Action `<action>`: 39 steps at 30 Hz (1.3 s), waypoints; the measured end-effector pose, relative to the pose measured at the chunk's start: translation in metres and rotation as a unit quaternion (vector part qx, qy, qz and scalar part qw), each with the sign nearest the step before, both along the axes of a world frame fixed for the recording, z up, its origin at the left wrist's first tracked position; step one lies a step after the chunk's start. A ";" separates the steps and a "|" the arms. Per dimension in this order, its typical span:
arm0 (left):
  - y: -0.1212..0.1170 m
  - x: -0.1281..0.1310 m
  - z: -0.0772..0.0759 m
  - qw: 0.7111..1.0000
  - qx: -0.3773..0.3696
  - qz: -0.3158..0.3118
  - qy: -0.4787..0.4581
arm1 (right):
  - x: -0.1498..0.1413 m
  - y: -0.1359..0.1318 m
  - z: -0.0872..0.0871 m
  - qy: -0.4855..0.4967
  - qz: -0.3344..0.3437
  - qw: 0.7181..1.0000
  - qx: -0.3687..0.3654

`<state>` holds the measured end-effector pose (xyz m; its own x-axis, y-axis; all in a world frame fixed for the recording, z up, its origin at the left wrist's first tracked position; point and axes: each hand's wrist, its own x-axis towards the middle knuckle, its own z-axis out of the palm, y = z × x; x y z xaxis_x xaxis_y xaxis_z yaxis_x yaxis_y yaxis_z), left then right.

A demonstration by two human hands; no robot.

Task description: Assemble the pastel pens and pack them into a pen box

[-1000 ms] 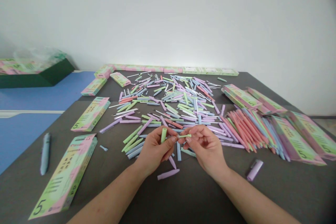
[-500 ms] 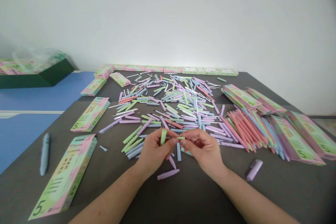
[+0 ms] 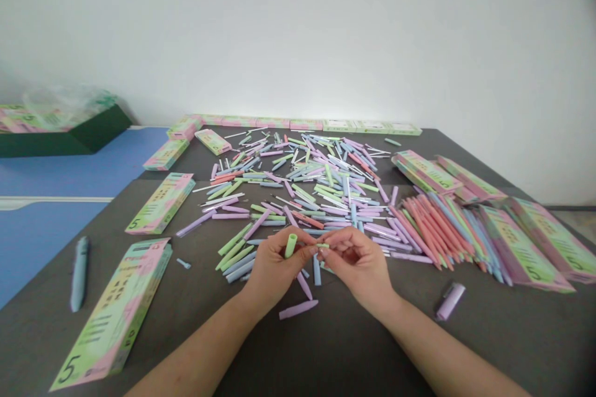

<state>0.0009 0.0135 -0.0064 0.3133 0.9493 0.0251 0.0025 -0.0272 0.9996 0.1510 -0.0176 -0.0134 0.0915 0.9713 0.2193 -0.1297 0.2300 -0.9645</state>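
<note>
My left hand [image 3: 270,268] is closed, with a light green pen barrel [image 3: 290,245] sticking up between its fingers, open end uppermost. Its thumb and index finger meet the fingertips of my right hand [image 3: 357,260], also closed, around a small green pen part [image 3: 322,246]. Fingers cover most of that part, so its exact shape cannot be made out. Beneath the hands on the dark table lies a purple pen barrel [image 3: 298,309]. Just beyond them spreads a big pile of loose pen pieces [image 3: 302,189] in green, blue, purple and red, with thin white refills among them.
Pen boxes [image 3: 114,316] line the left side, and more boxes [image 3: 526,248] lie at the right beside a heap of red pens [image 3: 435,229]. A purple cap [image 3: 451,301] is near my right forearm. A blue pen barrel [image 3: 79,273] stands apart at left. A green tray [image 3: 93,130] sits beyond.
Both hands stay in nearly the same place, with only a slight shift of the fingers around the small green part. The items on the table look the same.
</note>
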 end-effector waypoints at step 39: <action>-0.010 -0.005 0.005 0.980 0.197 -0.033 0.002 | 0.012 0.015 0.000 0.242 0.009 0.958 -0.155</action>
<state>-0.0041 0.0038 -0.0016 0.3745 0.8439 0.3841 -0.0082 -0.4112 0.9115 0.1629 -0.0024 -0.0131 0.0921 0.9853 -0.1439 -0.5796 -0.0645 -0.8123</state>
